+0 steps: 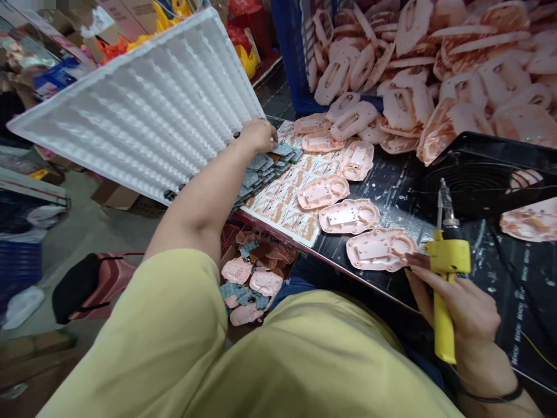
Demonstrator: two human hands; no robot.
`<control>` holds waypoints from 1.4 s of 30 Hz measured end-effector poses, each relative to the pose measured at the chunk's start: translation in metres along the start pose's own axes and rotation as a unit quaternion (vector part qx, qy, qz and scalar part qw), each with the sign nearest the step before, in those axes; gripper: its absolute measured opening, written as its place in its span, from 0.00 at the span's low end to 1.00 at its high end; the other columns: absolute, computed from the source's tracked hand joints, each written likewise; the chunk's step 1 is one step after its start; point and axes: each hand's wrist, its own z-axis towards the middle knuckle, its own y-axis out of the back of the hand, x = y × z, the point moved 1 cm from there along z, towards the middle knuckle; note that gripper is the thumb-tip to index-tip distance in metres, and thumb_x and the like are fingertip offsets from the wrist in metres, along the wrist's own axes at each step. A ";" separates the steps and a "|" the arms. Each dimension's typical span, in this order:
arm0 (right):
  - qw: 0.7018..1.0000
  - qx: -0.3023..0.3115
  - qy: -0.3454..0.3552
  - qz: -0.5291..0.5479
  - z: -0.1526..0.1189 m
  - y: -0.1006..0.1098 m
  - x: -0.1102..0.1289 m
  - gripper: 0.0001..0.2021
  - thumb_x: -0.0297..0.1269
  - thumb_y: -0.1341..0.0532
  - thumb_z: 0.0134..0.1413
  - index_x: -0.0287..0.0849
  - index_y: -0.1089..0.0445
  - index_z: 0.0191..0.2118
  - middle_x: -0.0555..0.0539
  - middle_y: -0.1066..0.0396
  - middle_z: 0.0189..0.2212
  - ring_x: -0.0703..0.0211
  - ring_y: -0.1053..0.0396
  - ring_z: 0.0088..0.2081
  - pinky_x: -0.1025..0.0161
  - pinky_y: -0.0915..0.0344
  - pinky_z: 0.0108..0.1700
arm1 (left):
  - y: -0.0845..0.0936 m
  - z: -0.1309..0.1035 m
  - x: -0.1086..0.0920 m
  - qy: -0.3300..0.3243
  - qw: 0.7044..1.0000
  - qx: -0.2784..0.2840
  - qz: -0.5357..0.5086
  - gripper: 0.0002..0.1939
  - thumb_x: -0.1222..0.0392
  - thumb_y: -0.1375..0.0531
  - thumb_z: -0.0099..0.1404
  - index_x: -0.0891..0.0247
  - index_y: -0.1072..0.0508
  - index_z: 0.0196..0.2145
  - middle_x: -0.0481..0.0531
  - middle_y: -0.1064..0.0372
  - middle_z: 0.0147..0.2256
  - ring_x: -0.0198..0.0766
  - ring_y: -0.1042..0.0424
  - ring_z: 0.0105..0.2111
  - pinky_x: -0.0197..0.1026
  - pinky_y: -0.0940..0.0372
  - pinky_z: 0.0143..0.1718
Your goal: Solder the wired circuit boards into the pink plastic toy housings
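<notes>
My left hand (260, 136) is at the right edge of a tilted white ribbed tray (148, 98), beside a pile of blue-grey boards (261, 171). Its fingers are curled down, and what they grip is hidden. My right hand (461, 305) holds a yellow glue gun (444, 302), nozzle up, with fingertips beside the nearest pink shell (378, 249). More pink shells (349, 216) lie in a row towards the patterned white sheet (282, 203). Small black parts (169, 195) sit at the tray's lower edge.
A blue crate (287, 52) full of pink shells stands at the back right. A black fan (487, 168) lies near the glue gun's nozzle. Below the table edge is a box of shells and boards (252, 278). A red chair (108, 284) stands at left.
</notes>
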 end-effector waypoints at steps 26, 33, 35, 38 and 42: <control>0.994 0.085 -0.040 0.052 -0.003 0.007 -0.005 0.33 0.27 0.30 0.55 0.48 0.36 0.64 0.48 0.22 0.45 0.55 0.22 0.44 0.61 0.24 0.48 | -0.006 -0.009 0.051 -0.089 0.761 -0.086 -0.637 0.45 0.22 0.30 0.40 0.60 0.44 0.33 0.35 0.39 0.27 0.27 0.43 0.37 0.40 0.37 0.42; 0.998 0.055 -0.016 0.019 0.007 0.000 0.003 0.31 0.28 0.28 0.52 0.45 0.33 0.61 0.48 0.21 0.44 0.56 0.22 0.40 0.61 0.23 0.48 | 0.026 -0.045 0.011 -0.124 0.680 -0.046 -0.721 0.37 0.35 0.21 0.39 0.59 0.37 0.29 0.36 0.40 0.24 0.26 0.47 0.29 0.41 0.32 0.42; 0.998 0.055 -0.014 0.012 0.010 -0.004 0.006 0.29 0.28 0.28 0.52 0.44 0.32 0.59 0.48 0.21 0.44 0.56 0.22 0.41 0.61 0.23 0.48 | 0.036 -0.068 -0.022 -0.182 0.674 -0.012 -0.716 0.31 0.38 0.22 0.47 0.61 0.34 0.28 0.37 0.34 0.25 0.23 0.47 0.24 0.41 0.30 0.38; 0.999 0.051 -0.013 0.011 0.012 -0.009 0.011 0.24 0.28 0.28 0.53 0.43 0.30 0.56 0.47 0.20 0.42 0.56 0.22 0.43 0.61 0.23 0.50 | 0.041 -0.110 -0.080 -0.261 0.710 0.079 -0.650 0.23 0.42 0.26 0.57 0.64 0.29 0.27 0.43 0.29 0.24 0.25 0.37 0.23 0.35 0.36 0.27; 0.999 0.035 -0.011 -0.003 0.013 -0.011 0.019 0.21 0.28 0.28 0.52 0.43 0.29 0.52 0.48 0.20 0.40 0.57 0.21 0.41 0.63 0.23 0.48 | 0.027 -0.159 -0.150 -0.359 0.747 0.173 -0.532 0.15 0.49 0.30 0.63 0.65 0.24 0.30 0.50 0.24 0.28 0.33 0.28 0.28 0.36 0.36 0.29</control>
